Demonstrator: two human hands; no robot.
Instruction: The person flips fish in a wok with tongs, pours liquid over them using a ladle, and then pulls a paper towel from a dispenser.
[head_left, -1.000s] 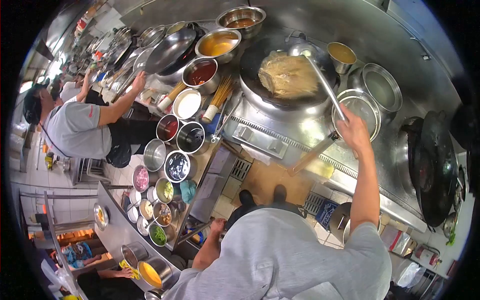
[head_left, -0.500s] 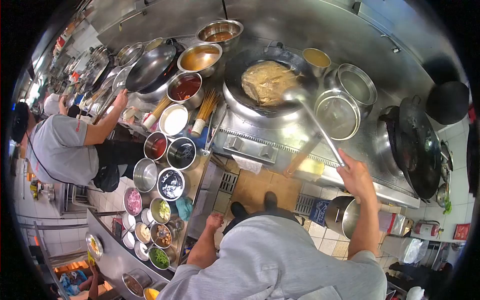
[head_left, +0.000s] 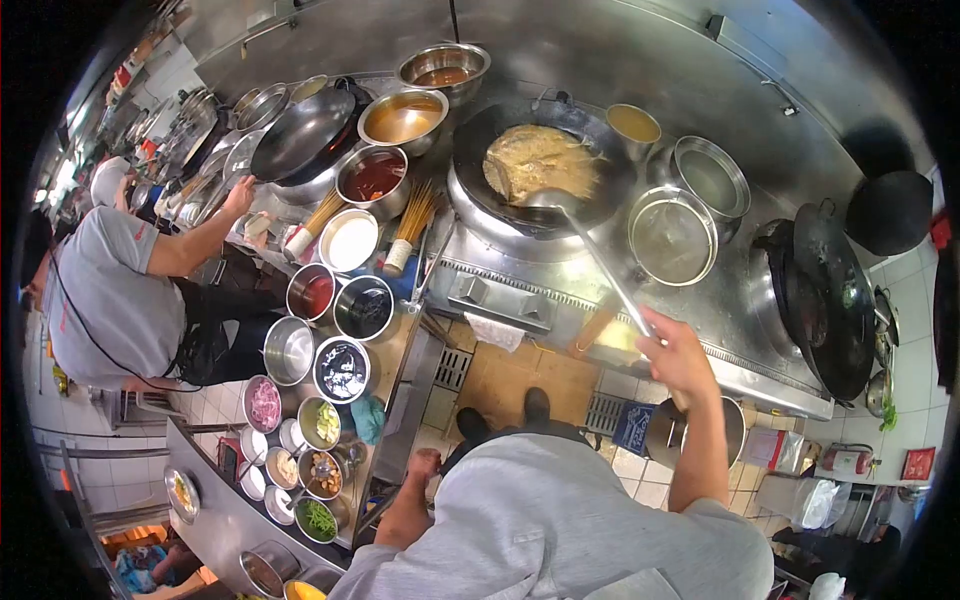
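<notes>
My right hand [head_left: 682, 352] is wrapped round the long metal handle of a ladle [head_left: 606, 268]. The ladle's bowl rests low at the near edge of the food in a black wok [head_left: 622, 182]. In the wok, golden-brown food [head_left: 545, 160], perhaps a whole fish, lies in bubbling sauce. Down by my left side, my left hand [head_left: 424, 463] is curled into a fist, with nothing visible in it. It is nearest the prep counter, where a teal cloth [head_left: 368, 419] hangs at the edge. The wok sits on a steel stove [head_left: 490, 240].
Left of the wok stand bowls of sauce [head_left: 403, 118] and bamboo brushes [head_left: 408, 228]. A strainer over a pot [head_left: 672, 236] and another wok [head_left: 835, 310] stand right. Ingredient tubs [head_left: 342, 368] line the counter. A co-worker [head_left: 110, 300] works at far left; a tall pot [head_left: 735, 432] stands by my right arm.
My right hand has moved left and slightly down with the ladle. The ladle's bowl has shifted left, toward the wok's near side. The sauce now bubbles more visibly. My left hand has dropped slightly.
</notes>
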